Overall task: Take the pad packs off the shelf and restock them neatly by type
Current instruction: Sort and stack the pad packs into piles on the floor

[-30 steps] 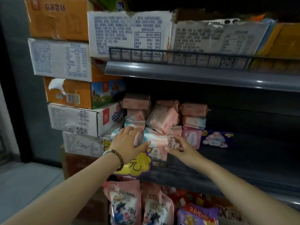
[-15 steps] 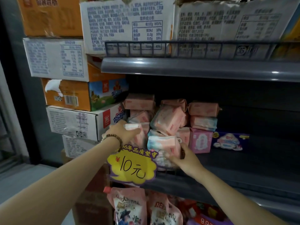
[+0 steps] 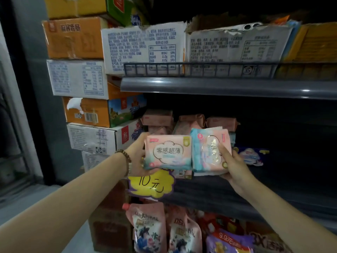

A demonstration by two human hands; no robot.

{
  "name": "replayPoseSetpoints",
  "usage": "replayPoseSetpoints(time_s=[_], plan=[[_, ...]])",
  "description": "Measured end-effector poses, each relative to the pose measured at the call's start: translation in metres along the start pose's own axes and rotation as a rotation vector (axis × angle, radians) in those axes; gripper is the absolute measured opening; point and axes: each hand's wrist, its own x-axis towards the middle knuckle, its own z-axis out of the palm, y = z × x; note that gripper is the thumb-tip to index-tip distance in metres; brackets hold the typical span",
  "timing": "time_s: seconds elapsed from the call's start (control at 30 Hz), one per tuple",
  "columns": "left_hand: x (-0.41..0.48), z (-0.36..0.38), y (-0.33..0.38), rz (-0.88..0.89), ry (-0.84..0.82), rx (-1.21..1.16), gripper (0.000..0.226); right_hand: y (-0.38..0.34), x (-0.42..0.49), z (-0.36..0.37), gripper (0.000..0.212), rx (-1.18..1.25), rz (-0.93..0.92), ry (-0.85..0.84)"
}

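Observation:
My left hand (image 3: 137, 156) grips a pink pad pack (image 3: 167, 152) with a cloud label, held upright in front of the middle shelf (image 3: 237, 189). My right hand (image 3: 231, 161) holds a pink and blue pad pack (image 3: 206, 148) right beside it, thumb across its front. Both packs are lifted off the shelf, faces toward me. Behind them a loose pile of pink pad packs (image 3: 189, 122) remains at the shelf's left. A blue and white pack (image 3: 252, 157) lies flat further right.
A yellow 10-yuan price tag (image 3: 151, 185) hangs at the shelf edge. Stacked cartons (image 3: 91, 110) stand to the left. The upper shelf (image 3: 218, 86) carries white boxes behind a wire rail. Pouches (image 3: 149, 227) fill the lower shelf. The shelf's right part is dark.
Both hands have pulled one pack each out of the pile and raised them toward me, faces turned forward. The camera has moved closer.

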Motion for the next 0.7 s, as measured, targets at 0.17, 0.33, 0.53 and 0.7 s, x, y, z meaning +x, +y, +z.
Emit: replayPoseSetpoints(time_s=[0.17, 0.33, 0.53, 0.7], plan=[[0.001, 0.028, -0.047, -0.081, -0.104, -0.084, 0.065, 0.016, -0.017, -0.024, 0.054, -0.051, 0.162, 0.042], [0.019, 0.041, -0.103, -0.059, 0.007, 0.143, 0.09, 0.041, -0.031, -0.05, 0.058, -0.18, 0.272, 0.06], [0.013, 0.039, -0.131, 0.046, -0.014, 0.168, 0.064, 0.039, -0.038, -0.066, 0.044, 0.25, 0.2, 0.117], [-0.001, 0.037, -0.147, 0.08, -0.082, 0.149, 0.062, 0.037, -0.067, -0.048, 0.029, 0.27, 0.342, 0.023]])
